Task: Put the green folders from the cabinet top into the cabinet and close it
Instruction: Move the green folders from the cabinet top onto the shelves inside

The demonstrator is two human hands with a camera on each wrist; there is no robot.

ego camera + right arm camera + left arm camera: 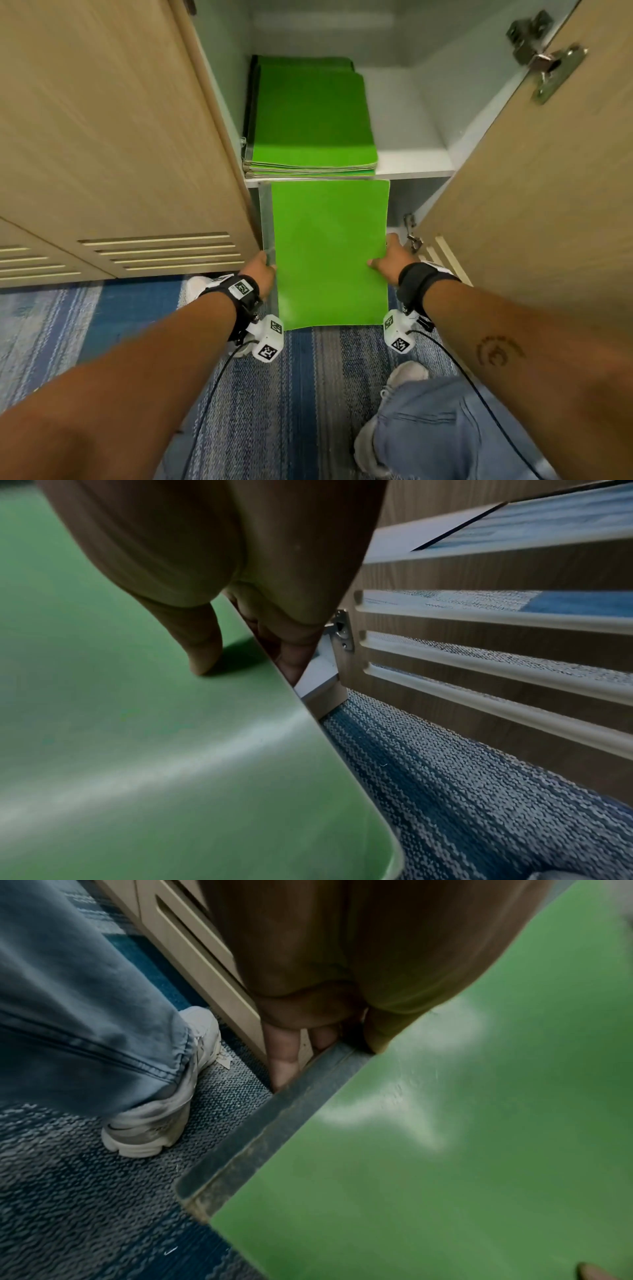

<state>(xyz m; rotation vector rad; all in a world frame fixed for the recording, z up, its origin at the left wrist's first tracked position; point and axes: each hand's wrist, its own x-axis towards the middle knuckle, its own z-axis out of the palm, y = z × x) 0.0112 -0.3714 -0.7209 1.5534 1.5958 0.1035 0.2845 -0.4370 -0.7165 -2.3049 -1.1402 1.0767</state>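
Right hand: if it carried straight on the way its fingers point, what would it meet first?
The right hand points into the lower compartment, beneath the shelf. The way looks free as far as shown, though the lower door hinge sits close beside it; the depth behind is hidden by the held green folder.

No words, brands or numbers can be read anywhere. The only signs are black-and-white square code markers (267, 351) on the wrist-worn camera units, bearing no legible text.
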